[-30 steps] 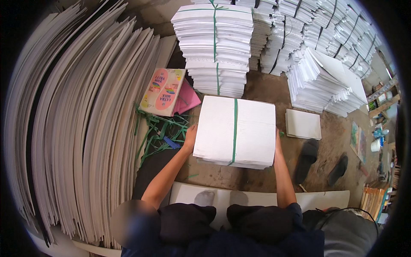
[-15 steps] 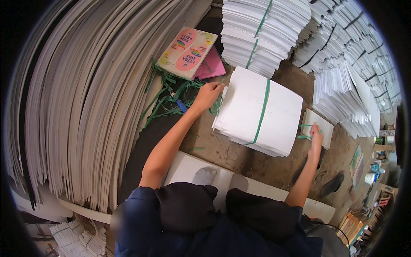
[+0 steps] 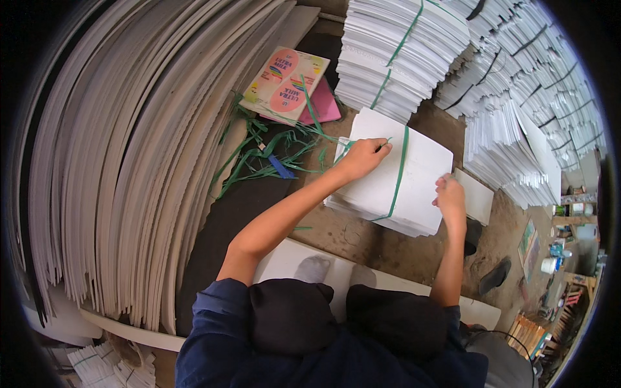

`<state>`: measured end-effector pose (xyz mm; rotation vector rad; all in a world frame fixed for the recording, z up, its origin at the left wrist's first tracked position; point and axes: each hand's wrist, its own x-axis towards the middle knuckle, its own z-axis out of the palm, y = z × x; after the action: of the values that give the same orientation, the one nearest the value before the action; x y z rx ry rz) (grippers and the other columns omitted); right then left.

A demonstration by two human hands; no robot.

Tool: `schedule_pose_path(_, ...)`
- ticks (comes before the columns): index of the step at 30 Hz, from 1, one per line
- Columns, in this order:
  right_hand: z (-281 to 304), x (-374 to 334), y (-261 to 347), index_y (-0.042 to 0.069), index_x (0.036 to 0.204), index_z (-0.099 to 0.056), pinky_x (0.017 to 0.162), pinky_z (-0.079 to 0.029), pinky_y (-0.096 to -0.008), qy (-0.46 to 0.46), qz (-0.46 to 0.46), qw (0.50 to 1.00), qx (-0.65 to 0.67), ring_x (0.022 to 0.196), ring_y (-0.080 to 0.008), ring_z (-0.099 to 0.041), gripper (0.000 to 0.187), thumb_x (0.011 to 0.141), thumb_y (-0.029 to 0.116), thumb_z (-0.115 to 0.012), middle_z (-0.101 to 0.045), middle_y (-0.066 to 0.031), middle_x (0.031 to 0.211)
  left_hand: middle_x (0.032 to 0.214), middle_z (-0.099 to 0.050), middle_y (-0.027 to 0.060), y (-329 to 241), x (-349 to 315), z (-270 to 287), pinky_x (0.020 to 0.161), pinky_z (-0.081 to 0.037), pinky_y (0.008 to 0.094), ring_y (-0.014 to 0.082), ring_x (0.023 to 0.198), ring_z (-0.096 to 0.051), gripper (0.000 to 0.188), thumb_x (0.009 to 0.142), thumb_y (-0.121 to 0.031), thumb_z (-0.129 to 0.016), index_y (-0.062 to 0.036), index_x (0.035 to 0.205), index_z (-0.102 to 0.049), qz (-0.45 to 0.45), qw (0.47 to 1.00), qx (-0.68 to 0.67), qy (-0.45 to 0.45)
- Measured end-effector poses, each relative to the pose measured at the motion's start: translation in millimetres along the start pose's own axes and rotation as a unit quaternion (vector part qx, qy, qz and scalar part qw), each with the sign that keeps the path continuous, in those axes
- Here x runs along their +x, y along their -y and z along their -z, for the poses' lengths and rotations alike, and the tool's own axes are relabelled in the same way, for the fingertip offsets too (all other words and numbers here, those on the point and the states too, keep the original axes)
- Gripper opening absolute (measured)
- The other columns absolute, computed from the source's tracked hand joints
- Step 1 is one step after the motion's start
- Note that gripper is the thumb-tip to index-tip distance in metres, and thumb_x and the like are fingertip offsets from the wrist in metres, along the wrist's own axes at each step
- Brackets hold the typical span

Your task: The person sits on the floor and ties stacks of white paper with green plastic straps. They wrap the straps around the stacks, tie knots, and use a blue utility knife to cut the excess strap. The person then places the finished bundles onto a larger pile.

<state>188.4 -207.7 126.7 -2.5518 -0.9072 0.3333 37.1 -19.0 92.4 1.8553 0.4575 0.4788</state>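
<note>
Scuffed brown concrete-like floor [image 3: 349, 238]. Left hand [image 3: 367, 159], seemingly pinching thin green plastic strip [image 3: 313, 110], over block of white sheets [image 3: 424, 165] ahead, long axis roughly crosswise, nearer its green band [image 3: 399, 168]; right hand [image 3: 451, 196] curled at right edge, contents unclear.

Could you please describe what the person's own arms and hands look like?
The left hand and right hand are ungloved, and both forearms are bare, with no watch visible. The dark blue left sleeve is short, ending above the elbow.
</note>
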Motion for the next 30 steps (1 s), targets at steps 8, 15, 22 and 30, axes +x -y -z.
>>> schedule_pose_path(8, 34, -19, 49, -0.003, 0.087, -0.057, 0.064, -0.047, -0.0426, -0.066, 0.031, 0.973, -0.220, 0.072, -0.0356, -0.060, 0.020, 0.080, 0.005, -0.040, -0.060, -0.0207, 0.075, 0.073, -0.056, 0.0227, -32, -7, -32, 0.066, -0.044, 0.0455, 0.0396, 0.070, -0.055, 0.022, 0.083, -0.018, -0.044, 0.0013, 0.077, -0.050, -0.057, 0.987, 0.148, -0.016)
schedule_pose_path(15, -27, -6, 42, -0.002, 0.103, -0.050, 0.062, -0.047, -0.0423, -0.167, 0.217, 0.959, -0.075, 0.070, -0.0355, -0.058, 0.024, 0.081, 0.000, -0.039, -0.058, -0.0207, 0.074, 0.072, -0.054, 0.0238, -34, 2, -32, 0.060, -0.041, 0.0390, 0.0361, 0.064, -0.052, 0.024, 0.083, -0.021, -0.046, 0.0008, 0.090, -0.054, -0.059, 0.995, 0.079, 0.017)
schedule_pose_path(22, -51, -5, 60, -0.002, 0.107, -0.047, 0.058, -0.040, -0.0430, -0.024, 0.170, 0.960, 0.220, 0.069, -0.0389, -0.056, 0.027, 0.080, 0.001, -0.045, -0.055, -0.0243, 0.071, 0.066, -0.051, 0.0153, -19, 5, -28, 0.057, -0.040, 0.0307, 0.0204, 0.055, -0.042, 0.024, 0.084, -0.021, -0.046, -0.0018, 0.095, -0.056, -0.063, 0.997, -0.014, 0.050)
schedule_pose_path(30, -64, 10, 40, -0.005, 0.102, -0.053, 0.053, -0.040, -0.0352, 0.079, 0.123, 0.966, 0.212, 0.060, -0.0310, -0.054, 0.026, 0.080, 0.009, -0.053, -0.053, -0.0211, 0.065, 0.064, -0.050, 0.0085, -28, 3, -13, 0.055, -0.038, 0.0264, 0.0120, 0.057, -0.041, 0.025, 0.086, -0.024, -0.045, -0.0024, 0.093, -0.056, -0.037, 0.987, 0.011, 0.157)
